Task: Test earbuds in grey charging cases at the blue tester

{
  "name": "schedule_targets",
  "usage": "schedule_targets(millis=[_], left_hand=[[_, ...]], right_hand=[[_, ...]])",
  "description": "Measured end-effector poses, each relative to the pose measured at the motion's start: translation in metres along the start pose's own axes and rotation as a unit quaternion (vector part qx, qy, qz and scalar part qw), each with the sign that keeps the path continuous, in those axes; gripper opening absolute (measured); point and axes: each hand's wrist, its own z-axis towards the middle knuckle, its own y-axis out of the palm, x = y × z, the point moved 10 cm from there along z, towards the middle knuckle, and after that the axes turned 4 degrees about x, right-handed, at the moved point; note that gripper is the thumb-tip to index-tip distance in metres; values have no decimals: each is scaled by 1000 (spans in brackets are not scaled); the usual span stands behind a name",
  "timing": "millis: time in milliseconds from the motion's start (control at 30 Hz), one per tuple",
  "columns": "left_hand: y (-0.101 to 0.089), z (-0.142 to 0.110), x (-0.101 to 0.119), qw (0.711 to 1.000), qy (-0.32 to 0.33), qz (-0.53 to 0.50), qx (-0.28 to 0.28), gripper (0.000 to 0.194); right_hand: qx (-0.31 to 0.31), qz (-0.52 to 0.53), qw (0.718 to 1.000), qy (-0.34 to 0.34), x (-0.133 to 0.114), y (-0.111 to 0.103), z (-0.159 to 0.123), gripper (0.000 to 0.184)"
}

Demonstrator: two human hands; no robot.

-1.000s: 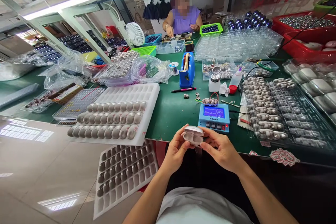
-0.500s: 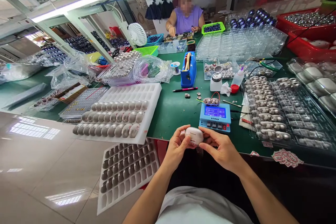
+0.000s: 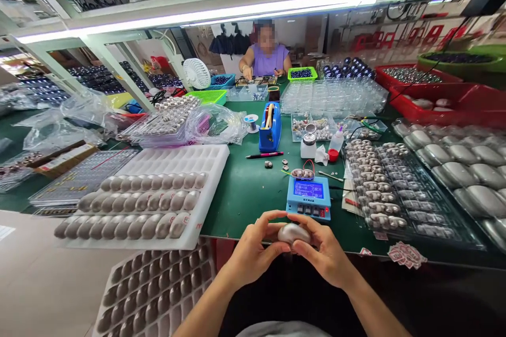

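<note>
The left hand (image 3: 253,253) and right hand (image 3: 327,253) grip a rounded, silvery case (image 3: 294,233) between them, thumbs and fingertips against it, at the near edge of a green table (image 3: 253,195). Just beyond is a blue device (image 3: 309,197) with a lit screen; farther back, a blue tape dispenser (image 3: 270,134). Across the table sits a co-worker in purple (image 3: 269,59).

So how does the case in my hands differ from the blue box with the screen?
The silvery case is rounded; the blue box is angular. The case is held between your left hand and right hand; the box sits on the green tabletop. The box's screen is lit; the case shows none.
</note>
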Motion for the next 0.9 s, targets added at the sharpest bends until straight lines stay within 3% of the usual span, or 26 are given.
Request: schedule_targets(millis=[167, 233, 300, 367, 433, 533, 600, 733, 900], left_hand=[[1, 15, 17, 995, 58, -17, -85, 52], [-15, 25, 10, 994, 60, -80, -51, 56], [-44, 34, -6, 984, 48, -159, 56, 55], [-72, 37, -28, 959, 28, -224, 173, 52], [-84, 36, -43, 941, 10, -252, 225, 48], [-79, 36, -46, 944, 5, -261, 202, 47], [-76, 35, -43, 945, 11, -266, 188, 45], [-74, 35, -38, 945, 17, -279, 170, 41], [-72, 35, -37, 943, 18, -294, 155, 38]], right_hand=[[49, 56, 997, 19, 3, -5, 2, 53], [50, 12, 998, 22, -1, -7, 3, 53], [66, -112, 992, 0, -15, -17, 6, 48], [114, -283, 951, -57, -42, -33, 14, 38], [163, -431, 880, -115, -70, -46, 26, 32], [210, -566, 786, -132, -90, -61, 51, 32], [218, -611, 751, -120, -91, -66, 67, 30], [214, -621, 745, -114, -88, -71, 82, 22], [219, -606, 754, -129, -92, -75, 76, 22]])
